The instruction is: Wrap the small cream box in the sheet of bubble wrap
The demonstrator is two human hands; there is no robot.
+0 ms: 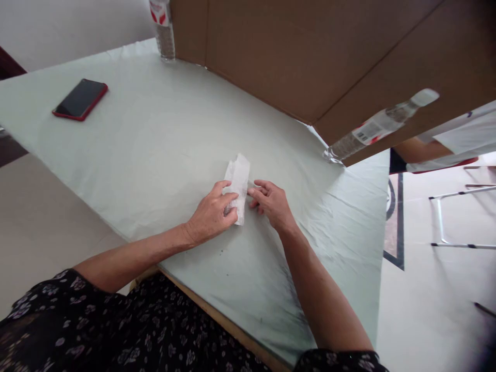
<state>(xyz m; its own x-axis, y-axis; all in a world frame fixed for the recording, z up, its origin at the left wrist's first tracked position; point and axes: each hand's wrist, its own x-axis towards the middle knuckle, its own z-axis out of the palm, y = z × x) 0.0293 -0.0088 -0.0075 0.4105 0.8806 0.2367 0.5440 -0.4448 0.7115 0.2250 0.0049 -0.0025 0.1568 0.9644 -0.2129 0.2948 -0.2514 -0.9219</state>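
A folded white tissue lies on the pale green table cover in the middle of the view. My left hand rests on its near left part, with fingers curled and pressing on the paper. My right hand touches the tissue's right edge with its fingertips, the fingers bent and close together. Both forearms reach in from the bottom of the view.
A black phone in a red case lies at the far left. A brown cardboard wall stands behind the table, with a plastic bottle at its left and another bottle at its right. Floor and a metal frame lie to the right.
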